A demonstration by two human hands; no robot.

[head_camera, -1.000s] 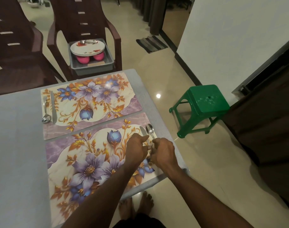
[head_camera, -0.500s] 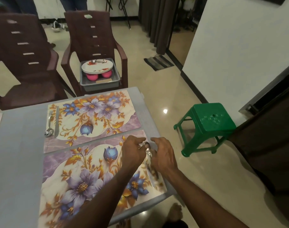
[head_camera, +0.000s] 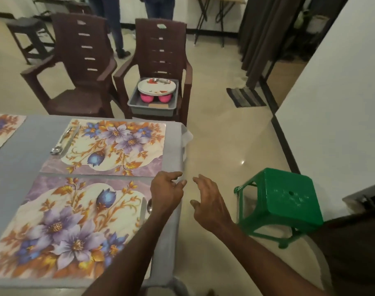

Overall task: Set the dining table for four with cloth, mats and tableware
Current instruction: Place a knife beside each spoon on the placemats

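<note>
A grey cloth (head_camera: 22, 146) covers the table. Two floral mats lie on it: a near mat (head_camera: 71, 227) and a far mat (head_camera: 109, 146). A spoon (head_camera: 58, 144) and knife (head_camera: 70, 141) rest on the far mat's left edge. Another knife (head_camera: 142, 207) and spoon (head_camera: 149, 205) lie on the near mat's right edge, partly hidden by my left wrist. My left hand (head_camera: 166, 192) hovers over the table's right edge with relaxed fingers and holds nothing. My right hand (head_camera: 208, 198) is open above the floor, just off the table.
A grey bin (head_camera: 173, 103) on a brown chair (head_camera: 161, 50) holds white plates (head_camera: 157, 86) over pink cups (head_camera: 147, 98). A second brown chair (head_camera: 81, 60) stands left of it. A green stool (head_camera: 287, 197) sits right of my hands. A third mat (head_camera: 2, 129) shows at far left. People's legs stand at the back.
Both hands let go of the knife and spoon on the near mat and lifted away to the right. My view tilted up, showing more of the chairs and room.
</note>
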